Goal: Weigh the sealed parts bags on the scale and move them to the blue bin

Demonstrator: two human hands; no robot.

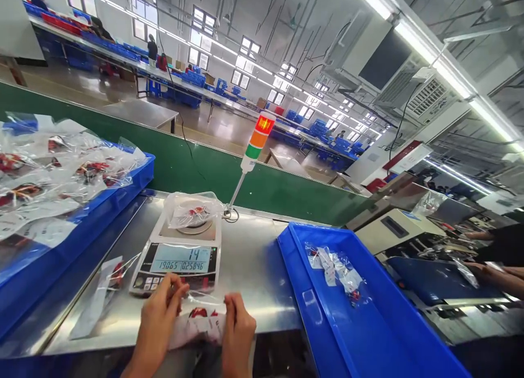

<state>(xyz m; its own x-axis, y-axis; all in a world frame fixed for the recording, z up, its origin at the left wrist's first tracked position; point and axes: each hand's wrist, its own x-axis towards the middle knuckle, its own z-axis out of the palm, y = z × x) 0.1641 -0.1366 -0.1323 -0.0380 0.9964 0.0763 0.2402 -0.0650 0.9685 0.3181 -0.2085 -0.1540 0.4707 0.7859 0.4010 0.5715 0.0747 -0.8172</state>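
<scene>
Bag at the worktop's front edge, just before the scale. Our left hand pinches its upper left corner and our right hand its upper right, thumb and finger of each closed on the clear film with hardly a gap. Red parts and a white label show within. We judge it light, limp and slippery, its contents liable to shift; we would hold the top corners taut and avoid squeezing the parts. A second bag rests on the scale's pan; a third bag lies near the worktop's left edge.
</scene>
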